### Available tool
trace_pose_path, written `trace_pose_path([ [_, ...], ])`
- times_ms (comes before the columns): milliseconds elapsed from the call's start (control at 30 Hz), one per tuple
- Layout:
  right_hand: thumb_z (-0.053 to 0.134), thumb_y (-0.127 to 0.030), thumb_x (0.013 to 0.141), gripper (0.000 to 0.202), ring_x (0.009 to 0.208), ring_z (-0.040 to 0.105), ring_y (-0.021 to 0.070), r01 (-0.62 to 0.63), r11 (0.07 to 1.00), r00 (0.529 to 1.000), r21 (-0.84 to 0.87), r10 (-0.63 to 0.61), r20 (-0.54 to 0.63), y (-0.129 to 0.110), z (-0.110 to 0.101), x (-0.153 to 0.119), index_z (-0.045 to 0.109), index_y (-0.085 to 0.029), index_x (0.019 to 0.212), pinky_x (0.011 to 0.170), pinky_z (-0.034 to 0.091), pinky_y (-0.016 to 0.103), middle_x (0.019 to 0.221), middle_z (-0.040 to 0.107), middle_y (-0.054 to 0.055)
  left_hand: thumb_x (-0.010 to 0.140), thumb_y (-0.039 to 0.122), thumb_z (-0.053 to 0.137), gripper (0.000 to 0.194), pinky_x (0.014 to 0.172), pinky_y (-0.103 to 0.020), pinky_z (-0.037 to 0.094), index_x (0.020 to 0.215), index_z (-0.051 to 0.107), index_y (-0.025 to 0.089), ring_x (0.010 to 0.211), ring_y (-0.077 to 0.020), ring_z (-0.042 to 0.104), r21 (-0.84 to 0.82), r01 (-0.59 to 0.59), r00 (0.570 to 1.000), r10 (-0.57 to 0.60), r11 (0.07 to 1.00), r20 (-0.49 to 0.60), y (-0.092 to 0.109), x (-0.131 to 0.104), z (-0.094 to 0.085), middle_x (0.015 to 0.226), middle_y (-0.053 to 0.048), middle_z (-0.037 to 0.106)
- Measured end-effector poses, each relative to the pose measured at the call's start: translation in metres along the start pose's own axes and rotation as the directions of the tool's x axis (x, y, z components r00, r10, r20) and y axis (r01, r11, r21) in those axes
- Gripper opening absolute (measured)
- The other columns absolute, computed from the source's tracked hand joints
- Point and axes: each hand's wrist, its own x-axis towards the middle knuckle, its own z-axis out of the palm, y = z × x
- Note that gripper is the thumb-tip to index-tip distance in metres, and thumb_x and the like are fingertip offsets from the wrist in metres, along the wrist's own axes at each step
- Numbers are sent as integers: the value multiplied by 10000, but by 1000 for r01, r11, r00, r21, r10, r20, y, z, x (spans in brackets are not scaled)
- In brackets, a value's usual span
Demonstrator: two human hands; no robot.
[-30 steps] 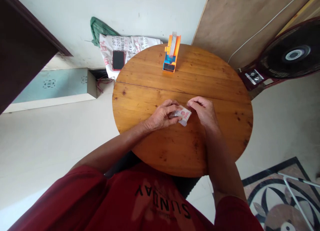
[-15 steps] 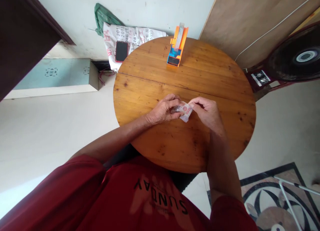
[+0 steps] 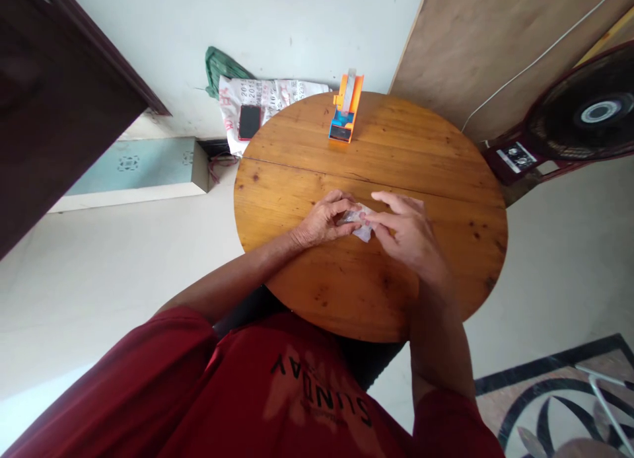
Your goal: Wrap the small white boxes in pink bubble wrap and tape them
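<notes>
Nearest is the person's dark red shirt (image 3: 238, 398), SUNDAY printed in black across its chest, with bare forearms reaching from its sleeves over the round wooden table (image 3: 446, 167). Close to the table's middle, the left hand (image 3: 324, 219) grips a small clear plastic packet (image 3: 363, 232) with reddish print, thumb below and fingers above, its free end pointing toward the other hand. The right hand (image 3: 409, 233) meets that end: one fingertip rests on the packet while another finger is stretched out above it — whether the thumb pinches from beneath, I cannot tell. Farther back, near the far edge of the table, stands an orange-and-blue tape dispenser (image 3: 354, 104) carrying a roll of tape. Beyond the table's left edge, a dark phone with a red rim (image 3: 249, 122) lies on a white printed sheet (image 3: 277, 98) — a crumpled green plastic bag (image 3: 225, 68) is just behind, against the wall.
</notes>
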Motion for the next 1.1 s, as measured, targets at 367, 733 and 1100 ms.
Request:
trace_pose_path([
  [367,686,-338,827,324,957,708,237,-381,867,924,322,367,107,49,-12,-11,703,-244,1137,885,571,442,1126,734,67,818,486,751,470,1017,-455,504,1156,657,173,1204,-270,575,92,-7,1000,8,996,-15,-1,-2,-2,1243,-156,573],
  [733,817,-433,699,880,1267,590,365,-373,914,893,158,307,329,39,15,-14,463,-285,1491,1046,484,562,1452,572,131,779,295,748,881,1044,-435,502,1546,322,213,1215,-272,600,-66,157,982,-149,985,114,-4,-8,4,1404,-169,542],
  [1100,714,-312,766,722,1224,606,353,-300,954,934,20,289,212,2,24,-16,488,-248,1449,1004,493,515,1387,613,135,818,351,721,653,944,-421,529,1413,532,158,1071,-256,604,75,1,991,-11,997,134,-4,-3,0,1186,-144,615],
])
